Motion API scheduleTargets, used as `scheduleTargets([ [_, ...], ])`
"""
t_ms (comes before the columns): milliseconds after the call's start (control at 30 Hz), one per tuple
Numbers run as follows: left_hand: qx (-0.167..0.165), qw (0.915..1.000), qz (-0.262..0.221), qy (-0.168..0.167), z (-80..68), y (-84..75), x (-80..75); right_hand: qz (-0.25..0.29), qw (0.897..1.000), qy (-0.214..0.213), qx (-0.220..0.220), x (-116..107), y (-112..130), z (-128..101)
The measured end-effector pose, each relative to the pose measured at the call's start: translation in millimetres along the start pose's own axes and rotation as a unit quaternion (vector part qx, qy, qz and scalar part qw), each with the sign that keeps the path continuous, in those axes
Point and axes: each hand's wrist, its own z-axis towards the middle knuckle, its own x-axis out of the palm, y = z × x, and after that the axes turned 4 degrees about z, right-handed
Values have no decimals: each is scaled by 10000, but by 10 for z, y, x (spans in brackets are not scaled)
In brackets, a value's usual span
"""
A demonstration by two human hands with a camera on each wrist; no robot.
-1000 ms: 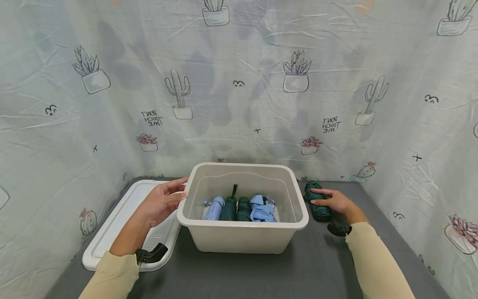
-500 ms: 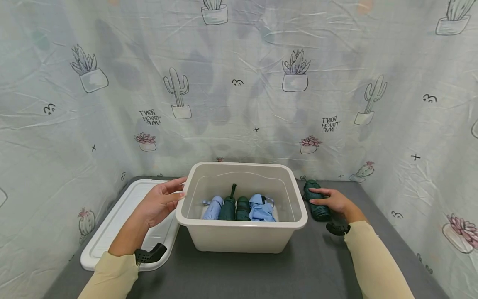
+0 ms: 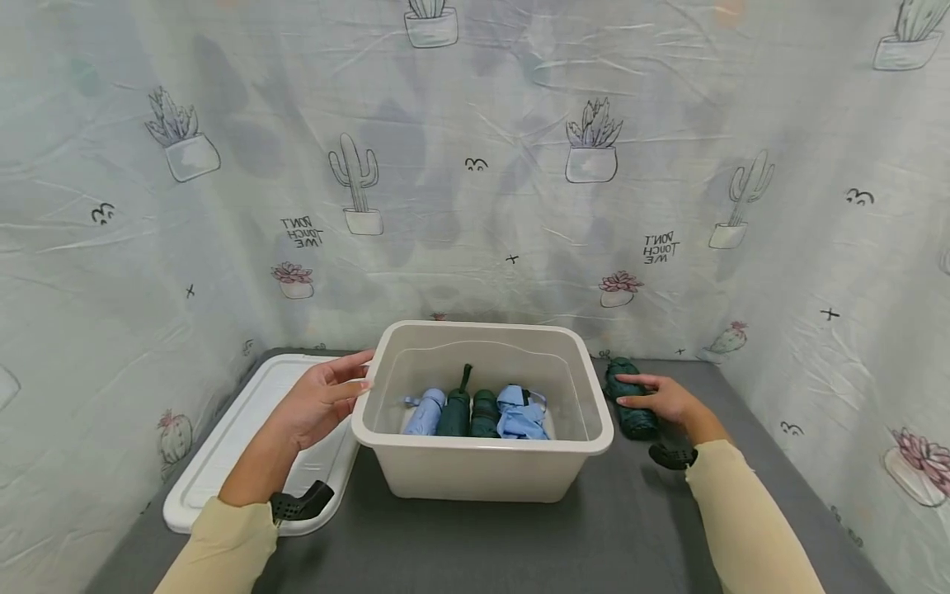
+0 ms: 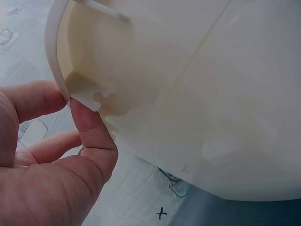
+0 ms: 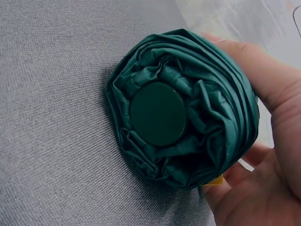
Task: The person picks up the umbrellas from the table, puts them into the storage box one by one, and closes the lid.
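My left hand (image 3: 315, 404) is at the left end of a cream plastic box (image 3: 482, 469). In the left wrist view, the thumb and a finger pinch the box's rim. On the table to the right of the box lies a dark green folded umbrella (image 3: 633, 419). My right hand (image 3: 671, 408) holds that umbrella from its right side. Its round end cap (image 5: 158, 114) and bunched fabric face the right wrist camera, with thumb and fingers on opposite sides. Inside the box are a blue folded umbrella (image 3: 425, 414), two dark green ones (image 3: 454, 415) and a loosely bundled light blue one (image 3: 522, 415).
A white lid (image 3: 215, 470) lies flat on the grey table (image 3: 475, 549), left of the box and partly under my left forearm. A pale curtain (image 3: 475, 99) printed with cacti encloses the table at the back and both sides.
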Motion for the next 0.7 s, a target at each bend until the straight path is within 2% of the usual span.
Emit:
scheduleTargets([
  [333, -37, 10000, -30, -50, 21, 42, 9, 83, 10000, -44, 19, 24, 4, -36],
  [567, -10, 10000, 62, -27, 9, 32, 1, -659, 9975, -226, -101, 42, 85, 9],
  [700, 38, 10000, 85, 8, 17, 19, -6, -849, 9957, -327, -152, 54, 148, 29],
])
